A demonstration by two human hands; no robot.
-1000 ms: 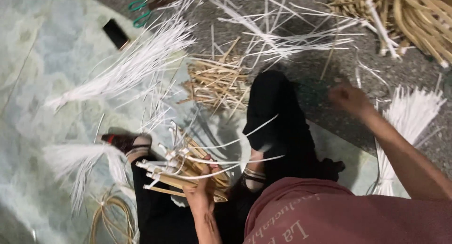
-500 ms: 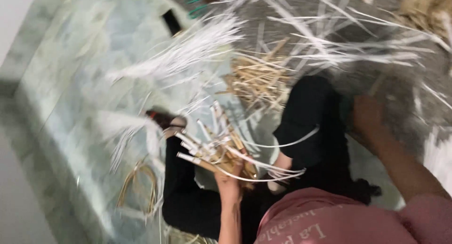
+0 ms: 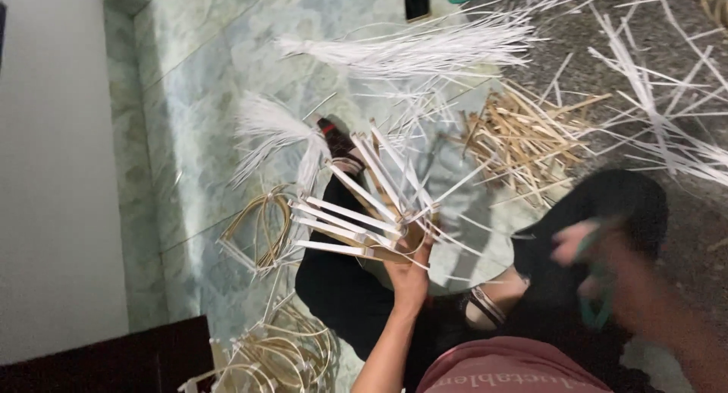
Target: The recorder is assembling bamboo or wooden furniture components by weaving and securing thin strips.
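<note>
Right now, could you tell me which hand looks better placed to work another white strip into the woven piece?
Probably the right hand: it is off the woven piece, though blurred and seemingly holding something green. The left hand is busy gripping that piece from below.

The woven frame (image 3: 364, 218) sits in the left hand (image 3: 409, 275), over the person's lap. Left of it lies a coil of cane (image 3: 262, 222), with another coil (image 3: 280, 355) nearer. Far right of the frame is a pile of sticks (image 3: 531, 135); farther off lies a bundle of strips (image 3: 425, 48).
</note>
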